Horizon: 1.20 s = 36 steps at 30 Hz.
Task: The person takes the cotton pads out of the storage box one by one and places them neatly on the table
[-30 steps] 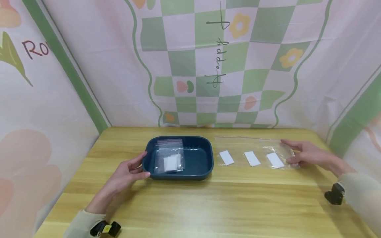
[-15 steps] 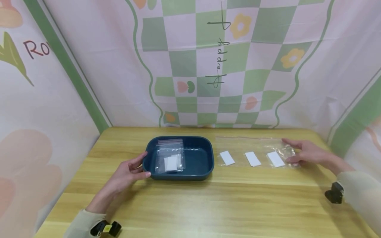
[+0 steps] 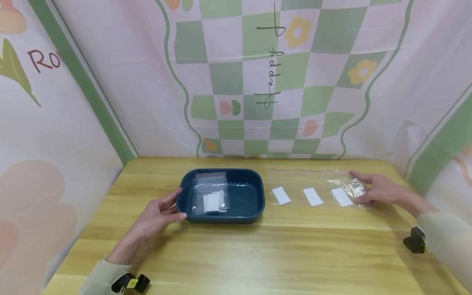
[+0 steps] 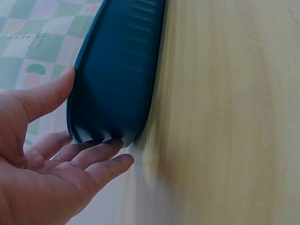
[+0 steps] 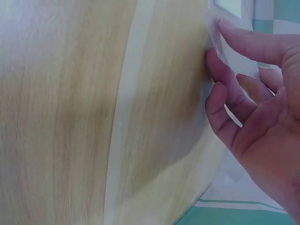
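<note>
In the head view, my left hand (image 3: 156,217) holds the left end of a dark blue rectangular tray (image 3: 225,219). The left wrist view shows its thumb on one side of the tray's end (image 4: 112,84) and the fingers against the end wall. Inside the tray lies a stack of clear zip bags (image 3: 210,192) with white cards. To the tray's right, clear zip bags (image 3: 295,178) lie in a row, showing three white cards (image 3: 312,197). My right hand (image 3: 385,189) pinches the crinkled right edge of the rightmost bag (image 3: 354,184); the right wrist view shows plastic between thumb and fingers (image 5: 262,89).
Everything stands on a wooden table (image 3: 236,254), near its back edge. A patterned cloth (image 3: 258,82) hangs behind the table, with more cloth at both sides. Black wrist cameras (image 3: 130,283) are strapped over the light sleeves.
The plastic at the right end of the row has crinkled more beside my right hand. My left hand and the tray stay in place.
</note>
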### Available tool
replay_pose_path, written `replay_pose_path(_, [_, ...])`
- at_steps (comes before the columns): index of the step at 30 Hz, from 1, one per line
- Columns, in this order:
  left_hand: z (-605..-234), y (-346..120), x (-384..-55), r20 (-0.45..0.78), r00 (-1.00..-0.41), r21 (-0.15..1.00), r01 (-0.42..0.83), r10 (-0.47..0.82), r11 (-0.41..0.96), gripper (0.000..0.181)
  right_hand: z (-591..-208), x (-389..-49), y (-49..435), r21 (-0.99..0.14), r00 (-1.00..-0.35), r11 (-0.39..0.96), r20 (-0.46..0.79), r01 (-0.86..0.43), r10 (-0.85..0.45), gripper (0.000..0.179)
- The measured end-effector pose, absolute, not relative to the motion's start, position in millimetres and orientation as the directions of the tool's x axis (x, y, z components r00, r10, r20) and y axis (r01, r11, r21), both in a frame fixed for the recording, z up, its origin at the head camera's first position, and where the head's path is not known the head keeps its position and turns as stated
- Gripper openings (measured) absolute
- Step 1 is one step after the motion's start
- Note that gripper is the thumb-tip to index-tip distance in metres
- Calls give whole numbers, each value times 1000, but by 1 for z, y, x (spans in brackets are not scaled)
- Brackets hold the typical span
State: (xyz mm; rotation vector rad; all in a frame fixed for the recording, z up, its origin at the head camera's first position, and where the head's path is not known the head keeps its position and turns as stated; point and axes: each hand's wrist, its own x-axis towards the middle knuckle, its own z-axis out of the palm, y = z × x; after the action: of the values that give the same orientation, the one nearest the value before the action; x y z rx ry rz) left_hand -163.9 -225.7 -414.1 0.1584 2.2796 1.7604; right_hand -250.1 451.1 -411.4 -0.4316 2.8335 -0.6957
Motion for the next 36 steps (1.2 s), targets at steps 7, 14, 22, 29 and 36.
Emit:
replay_pose_path(7, [-414,-226,-164,-136,-960,966,-74,245,247,82,-409,-248,447,-471,-934,843,-98,-260,-343,105])
replay_pose_path(14, [-413,-226,-163,-135,-961,962,-69,241,265,81,-410,-248,450,-437,-938,862,-99,-259,-332,107])
replay_pose_path(22, [-413,-226,-163,-130,-961,961,-62,243,268,79,-411,-247,454,-409,-940,877,-110,-253,-322,106])
replay_pose_path(29, [-413,-226,-163,-133,-963,957,-63,236,283,79,-412,-246,453,-399,-940,882,-118,-249,-319,105])
replay_pose_path(36, [-414,-226,-164,-141,-963,956,-72,230,283,78,-410,-247,451,-401,-942,882,-110,-248,-315,104])
